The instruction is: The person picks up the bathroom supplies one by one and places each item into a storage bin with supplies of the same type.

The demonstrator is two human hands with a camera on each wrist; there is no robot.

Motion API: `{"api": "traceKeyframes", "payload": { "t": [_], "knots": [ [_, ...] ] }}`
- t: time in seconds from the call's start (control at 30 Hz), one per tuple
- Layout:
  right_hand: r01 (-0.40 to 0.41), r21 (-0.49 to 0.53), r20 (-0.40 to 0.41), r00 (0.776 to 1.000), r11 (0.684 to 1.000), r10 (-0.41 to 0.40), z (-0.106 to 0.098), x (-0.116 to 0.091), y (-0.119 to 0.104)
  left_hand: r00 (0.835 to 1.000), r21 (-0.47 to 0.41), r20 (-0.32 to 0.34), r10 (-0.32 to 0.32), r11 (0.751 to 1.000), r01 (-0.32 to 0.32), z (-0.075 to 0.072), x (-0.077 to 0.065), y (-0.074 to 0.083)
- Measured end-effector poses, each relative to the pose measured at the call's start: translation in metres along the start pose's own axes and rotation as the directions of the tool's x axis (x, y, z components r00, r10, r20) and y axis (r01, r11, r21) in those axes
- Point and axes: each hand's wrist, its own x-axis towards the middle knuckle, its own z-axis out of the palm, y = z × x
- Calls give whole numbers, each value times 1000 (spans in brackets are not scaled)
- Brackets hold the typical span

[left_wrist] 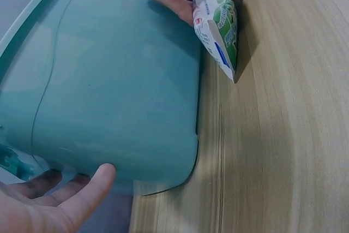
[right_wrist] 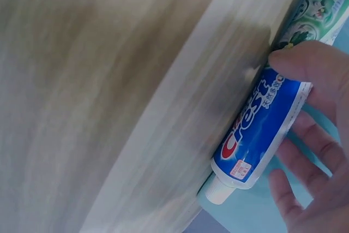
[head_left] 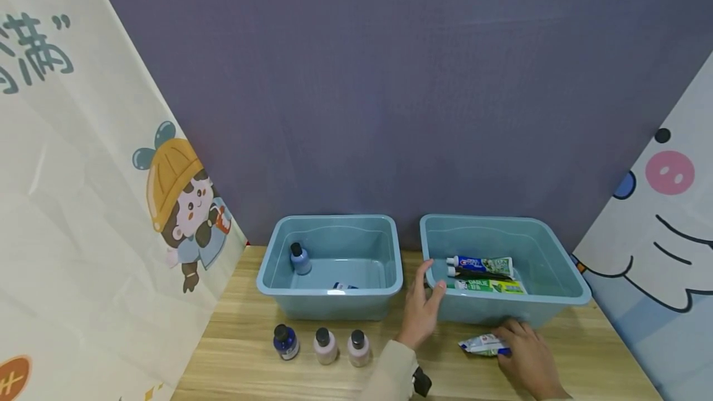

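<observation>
**Sorting toiletries into two bins: tubes mostly in, bottles mostly out**

Gripping a blue-white-green toothpaste tube (head_left: 483,344), the right hand (head_left: 529,357) curls thumb and fingers (right_wrist: 305,61) round its soft, glossy body on the near tabletop, just in front of the right bin (head_left: 562,293). The white cap end shows in the right-wrist view; the flat crimped tail shows in the left-wrist view.

Left hand (head_left: 422,308): fingers straight and loosely spread, thumb laid against the right bin's near-left corner, holding nothing.

Right bin: teal moulded plastic, smooth, rounded corners, rolled rim. Contents: three toothpaste tubes (head_left: 486,274) lying side by side, printed foil-like skins.

Left bin (head_left: 267,277): same make. Contents: one blue bottle (head_left: 299,258) with black cap, standing; a second small item near the front wall, too hidden to name.

Near table (head_left: 585,351), pale wood-grain laminate: three small round bottles (head_left: 323,344) in a row, black caps, one dark blue, two pale pink.

Judged progress: tubes nearly finished, one in hand outstanding; three bottles left outside the left bin.
</observation>
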Motion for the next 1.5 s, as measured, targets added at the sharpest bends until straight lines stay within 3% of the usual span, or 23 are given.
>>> {"api": "traceKeyframes", "payload": {
  "t": [0.9,1.5],
  "knots": [
    [6,-14,75,997,1000,-5,-4,7,4,1000,11,-9,5,1000,-5,-1,-1,2],
    [5,-14,44,999,1000,-5,-10,3,5,1000,-6,-6,2,1000,-2,0,-1,1]
  ]
}}
